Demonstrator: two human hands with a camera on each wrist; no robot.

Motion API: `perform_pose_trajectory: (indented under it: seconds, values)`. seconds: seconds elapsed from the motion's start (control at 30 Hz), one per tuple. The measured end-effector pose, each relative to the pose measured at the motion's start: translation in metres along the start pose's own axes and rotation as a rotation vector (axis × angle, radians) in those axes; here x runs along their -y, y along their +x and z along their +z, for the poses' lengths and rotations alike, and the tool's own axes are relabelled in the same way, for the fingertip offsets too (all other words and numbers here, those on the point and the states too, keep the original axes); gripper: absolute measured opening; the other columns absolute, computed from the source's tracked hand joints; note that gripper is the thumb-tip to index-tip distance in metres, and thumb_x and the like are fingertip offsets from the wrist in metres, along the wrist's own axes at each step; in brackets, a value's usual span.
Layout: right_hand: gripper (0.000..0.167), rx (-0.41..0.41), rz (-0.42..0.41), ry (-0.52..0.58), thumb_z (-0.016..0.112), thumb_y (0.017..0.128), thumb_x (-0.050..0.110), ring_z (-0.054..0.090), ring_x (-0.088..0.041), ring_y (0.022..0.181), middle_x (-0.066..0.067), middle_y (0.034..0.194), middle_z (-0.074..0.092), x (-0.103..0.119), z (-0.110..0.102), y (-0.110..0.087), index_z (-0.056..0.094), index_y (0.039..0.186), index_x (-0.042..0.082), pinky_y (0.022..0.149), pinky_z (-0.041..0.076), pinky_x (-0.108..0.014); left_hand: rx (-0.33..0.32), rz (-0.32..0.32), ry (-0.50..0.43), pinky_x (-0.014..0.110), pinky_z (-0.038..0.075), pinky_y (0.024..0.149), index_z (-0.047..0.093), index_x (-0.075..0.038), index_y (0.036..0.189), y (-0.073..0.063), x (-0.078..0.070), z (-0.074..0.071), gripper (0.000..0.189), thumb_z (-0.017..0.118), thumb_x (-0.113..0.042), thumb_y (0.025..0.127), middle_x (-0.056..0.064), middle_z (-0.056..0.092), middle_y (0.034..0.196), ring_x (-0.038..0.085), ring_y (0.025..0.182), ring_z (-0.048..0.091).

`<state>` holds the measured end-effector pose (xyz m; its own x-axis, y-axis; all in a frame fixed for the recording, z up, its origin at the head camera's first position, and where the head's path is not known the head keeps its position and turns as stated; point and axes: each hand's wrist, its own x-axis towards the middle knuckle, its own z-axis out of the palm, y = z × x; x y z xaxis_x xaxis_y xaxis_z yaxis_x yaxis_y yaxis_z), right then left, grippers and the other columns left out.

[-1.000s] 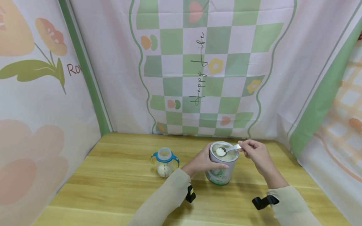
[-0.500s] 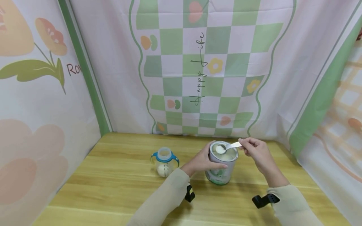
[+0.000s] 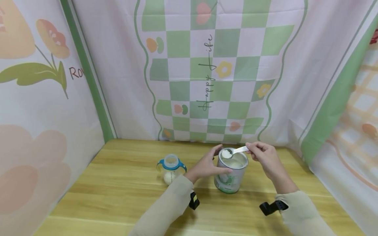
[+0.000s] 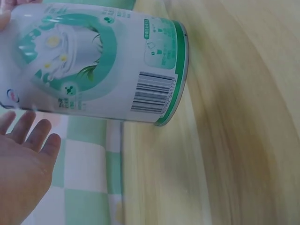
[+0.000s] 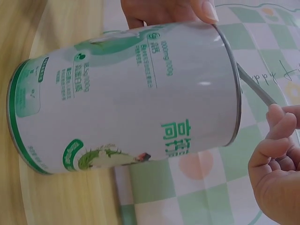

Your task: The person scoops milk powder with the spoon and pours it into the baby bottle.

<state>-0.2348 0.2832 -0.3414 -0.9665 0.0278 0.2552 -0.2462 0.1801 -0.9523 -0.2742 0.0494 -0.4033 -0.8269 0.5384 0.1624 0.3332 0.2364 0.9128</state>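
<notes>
A white and green milk powder can [image 3: 228, 179] stands upright on the table, its top uncovered. My right hand [image 3: 267, 160] pinches the handle of a metal measuring spoon [image 3: 241, 149], whose bowl, heaped with white powder, is over the can's left rim. Beside the can is my left hand [image 3: 203, 167], fingers spread and fairly straight. In the left wrist view, the left fingers [image 4: 35, 136] are apart from the can, while the thumb [image 5: 204, 9] lies by its rim in the right wrist view. A baby bottle [image 3: 171, 168] with blue handles and white powder inside stands further left.
The wooden table [image 3: 118, 190] reaches back to a patterned cloth backdrop [image 3: 203, 98]. More printed cloth hangs on both sides. A black wrist camera [image 3: 194, 200] sits on the left sleeve and another wrist camera [image 3: 273, 207] on the right.
The right hand has moved the heaped spoon up and left, from inside the can's mouth to its left rim. My left hand has loosened from the can and shifted left.
</notes>
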Motion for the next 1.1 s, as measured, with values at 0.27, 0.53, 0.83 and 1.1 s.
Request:
perform_pose_trajectory:
  seconds: [0.27, 0.53, 0.83, 1.1]
  values:
    - [0.026, 0.012, 0.001, -0.004, 0.067, 0.099, 0.023, 0.055, -0.007, 0.068, 0.002, 0.076, 0.066, 0.004, 0.011, 0.003, 0.068, 0.089, -0.001, 0.065, 0.05, -0.02, -0.028, 0.012, 0.046, 0.049, 0.033, 0.112, 0.031, -0.025, 0.157, -0.005, 0.001, -0.011, 0.093, 0.083, -0.046, 0.082, -0.008, 0.037, 0.156, 0.018, 0.142, 0.036]
    - [0.026, 0.029, -0.001, -0.023, 0.067, 0.099, 0.026, 0.057, -0.007, 0.071, 0.005, 0.076, 0.065, 0.01, 0.023, 0.006, 0.068, 0.091, 0.0, 0.068, 0.051, -0.022, -0.049, 0.044, 0.123, 0.046, 0.034, 0.112, 0.035, -0.022, 0.156, -0.012, -0.001, -0.027, 0.095, 0.084, -0.049, 0.079, -0.009, 0.039, 0.154, 0.017, 0.141, 0.037]
    - [0.029, 0.039, -0.008, -0.026, 0.066, 0.1, 0.024, 0.053, -0.006, 0.068, 0.004, 0.075, 0.064, 0.013, 0.04, 0.009, 0.065, 0.091, -0.004, 0.065, 0.05, -0.02, -0.077, 0.077, 0.196, 0.047, 0.035, 0.111, 0.037, -0.023, 0.154, -0.021, -0.004, -0.053, 0.086, 0.083, -0.041, 0.083, -0.002, 0.047, 0.148, 0.021, 0.138, 0.041]
    - [0.033, 0.055, 0.009, -0.035, 0.066, 0.099, 0.026, 0.055, -0.011, 0.069, -0.003, 0.077, 0.065, 0.017, 0.06, 0.011, 0.064, 0.095, -0.007, 0.065, 0.049, -0.022, -0.069, 0.136, 0.291, 0.043, 0.034, 0.113, 0.041, -0.012, 0.152, -0.033, -0.01, -0.076, 0.078, 0.08, -0.033, 0.088, 0.003, 0.048, 0.148, 0.026, 0.137, 0.044]
